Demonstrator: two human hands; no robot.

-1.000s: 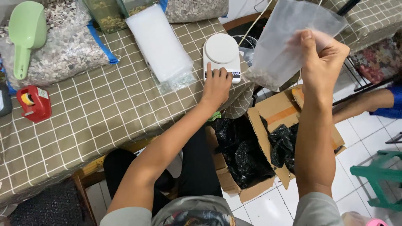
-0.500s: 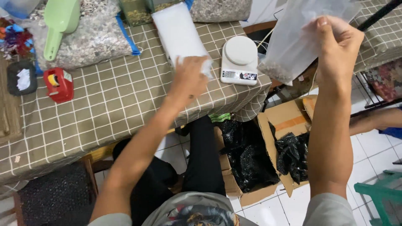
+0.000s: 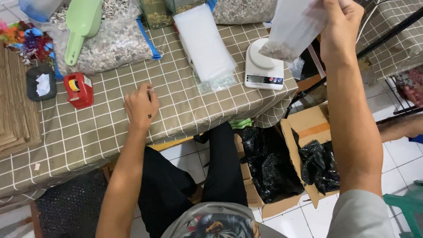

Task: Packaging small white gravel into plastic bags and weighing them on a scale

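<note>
**Seated packing at a checked table, seen from above**

Nearest the camera: black-clad legs under the table edge, beside an open cardboard box (image 3: pixel 304 132) on the white tiled floor, stuffed with black plastic bags (image 3: pixel 271 163).

Left hand (image 3: pixel 141 105) lowered over the checked tablecloth (image 3: pixel 110 128), fingers curled loosely together, nothing visibly clamped; contact with the cloth cannot be told. Just left of it, a red tape dispenser (image 3: pixel 79 89); further left, a small black tray (image 3: pixel 40 82) with white scraps.

Right hand (image 3: pixel 339 20) raised high at the right, fingers pinched shut on the upper part of a clear plastic bag (image 3: pixel 291 28). Bag hanging in the air above a white digital kitchen scale (image 3: pixel 263 66), a small heap of pale gravel gathered in its lower corner, apart from the scale's platform.

Mid-table: a stack of empty clear bags (image 3: pixel 205 44), lying flat beside the scale.

Farthest: a large open sack of mixed pebbles (image 3: pixel 110 42) with a green plastic scoop (image 3: pixel 81 24) resting on top, handle toward the viewer; more filled bags along the table's back edge.
</note>
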